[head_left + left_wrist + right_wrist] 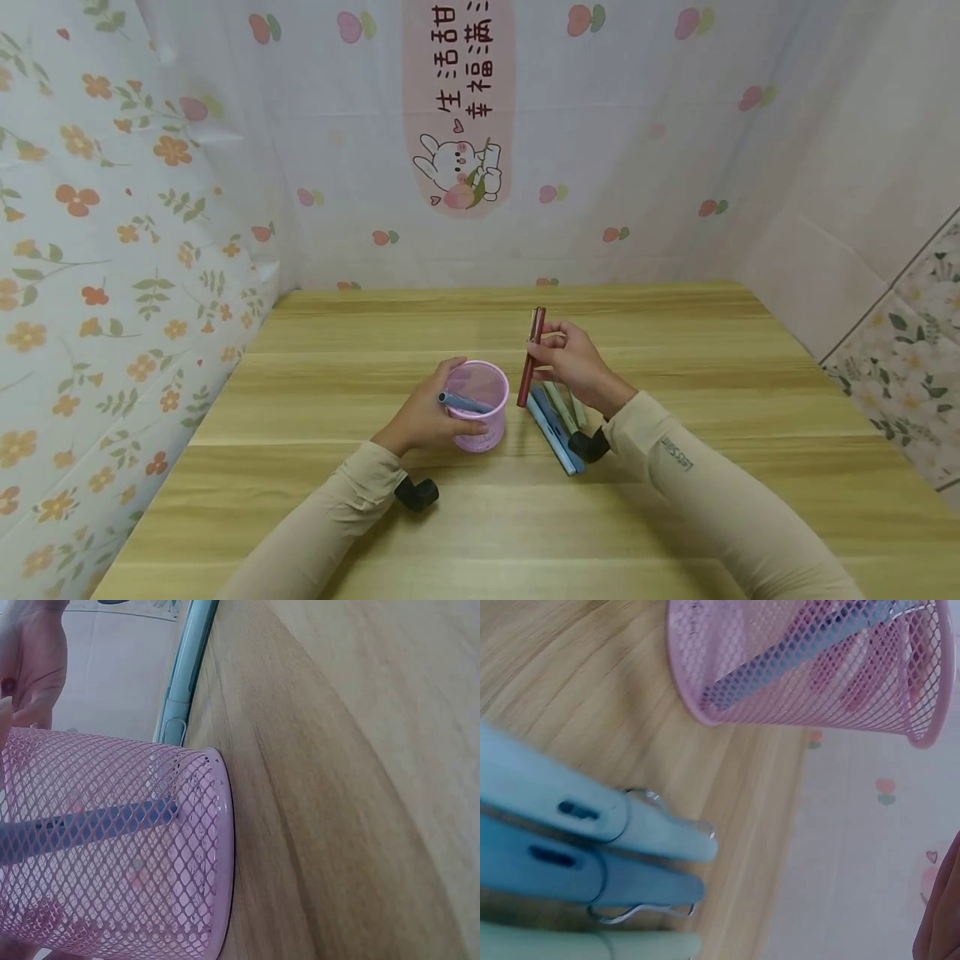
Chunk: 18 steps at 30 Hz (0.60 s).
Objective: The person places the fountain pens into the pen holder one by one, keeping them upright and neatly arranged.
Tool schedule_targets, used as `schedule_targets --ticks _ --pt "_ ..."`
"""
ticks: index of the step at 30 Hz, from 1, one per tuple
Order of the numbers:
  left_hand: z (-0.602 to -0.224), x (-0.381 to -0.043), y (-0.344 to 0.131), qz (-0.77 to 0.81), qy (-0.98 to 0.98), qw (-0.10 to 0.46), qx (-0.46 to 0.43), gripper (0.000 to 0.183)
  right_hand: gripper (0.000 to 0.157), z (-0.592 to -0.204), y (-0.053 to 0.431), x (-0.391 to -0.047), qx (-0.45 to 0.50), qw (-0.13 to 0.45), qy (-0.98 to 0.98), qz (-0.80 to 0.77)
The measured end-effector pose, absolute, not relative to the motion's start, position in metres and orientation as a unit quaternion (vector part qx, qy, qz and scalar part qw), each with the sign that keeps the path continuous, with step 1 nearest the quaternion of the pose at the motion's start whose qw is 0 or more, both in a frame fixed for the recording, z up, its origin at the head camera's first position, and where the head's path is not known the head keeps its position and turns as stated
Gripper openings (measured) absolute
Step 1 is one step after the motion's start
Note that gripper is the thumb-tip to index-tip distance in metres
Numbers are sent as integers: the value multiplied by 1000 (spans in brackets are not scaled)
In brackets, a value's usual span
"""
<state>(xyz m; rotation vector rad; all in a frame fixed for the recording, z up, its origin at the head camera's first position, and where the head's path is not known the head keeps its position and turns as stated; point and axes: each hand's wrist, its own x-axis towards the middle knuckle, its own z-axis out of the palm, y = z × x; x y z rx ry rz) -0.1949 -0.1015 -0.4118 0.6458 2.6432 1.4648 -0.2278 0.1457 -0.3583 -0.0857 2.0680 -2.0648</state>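
A pink mesh pen cup point(491, 429) stands upright on the table, and my left hand point(429, 415) grips its side. One blue pen point(463, 403) leans inside it, also visible through the mesh in both wrist views. My right hand point(576, 360) pinches a dark red pen point(532, 358) with a clip, held nearly upright to the right of the cup and apart from it. Below that hand lie a light blue pen point(592, 802), a darker blue pen point(585, 866) and green pens point(558, 402), partly hidden by the hand and wrist.
The wood-grain table point(337, 375) backs onto a white curtain point(337, 167) printed with fruit and a rabbit. A flowered curtain point(112, 292) hangs along the left. Black wrist mounts point(417, 494) stick out below each sleeve, the right one close over the loose pens.
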Motion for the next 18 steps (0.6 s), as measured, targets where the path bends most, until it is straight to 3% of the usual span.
schedule_targets --ticks 18 --pt "-412 -192 -101 488 850 32 197 104 29 -356 121 -225 -8 50 655 -754"
